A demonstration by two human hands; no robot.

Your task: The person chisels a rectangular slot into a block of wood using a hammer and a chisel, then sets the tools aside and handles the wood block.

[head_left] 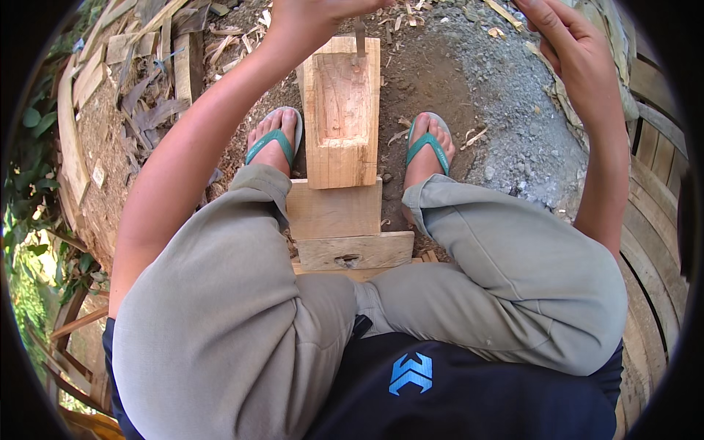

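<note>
A pale wooden block [345, 165] with a rectangular hollow cut into its upper face lies between my feet. Rough chipped wood shows along the floor of the hollow. My left hand [326, 9] is at the top edge of the view, closed on a chisel [360, 38]. Its narrow metal blade points down into the far end of the hollow, while its upper part is out of view. Raised at the upper right, my right hand [578, 45] has curled fingers; what they hold is cut off by the picture's edge.
Flat boards [337, 209] sit under and in front of the block, close to my legs. Sandals are on both feet, one each side. Wood offcuts [187, 66] and shavings litter the ground at left; grey ash-like grit [513, 125] lies at right. Curved slats [656, 198] line the right rim.
</note>
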